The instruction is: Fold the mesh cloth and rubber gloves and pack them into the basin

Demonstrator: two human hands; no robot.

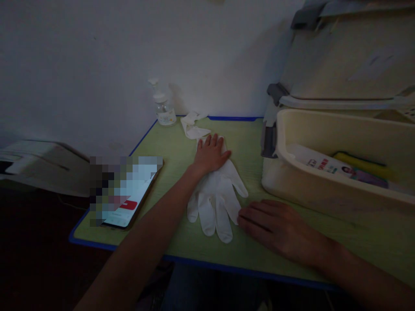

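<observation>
One smartphone (pixel 142 194) lies leftmost, then the left hand (pixel 211 155) rests flat and ungripping over the cuff of a white disposable glove (pixel 220 185), whose fingers spread nearward on the green tabletop (pixel 256 259), one tip at the right hand (pixel 279 229), pinched or not I cannot tell, near a cream storage bin (pixel 285 181).

The glove (pixel 207 185) mid-frame is plain white, as is the crumpled glove (pixel 189 129) above it. The bench (pixel 175 147) is pale green, faintly wood-grained, with blue edging (pixel 233 118). Over at right I see a cream storage bin (pixel 275 177) with dark grey latches (pixel 269 139); inside, a white packet (pixel 324 164) with red lettering and a purple end, and a dark-edged yellow sponge (pixel 363 164). The pump bottle (pixel 166 115), upper left of centre, is clear with a white top. The smartphone (pixel 136 190) at left glows pale blue around a red button (pixel 129 204).
</observation>
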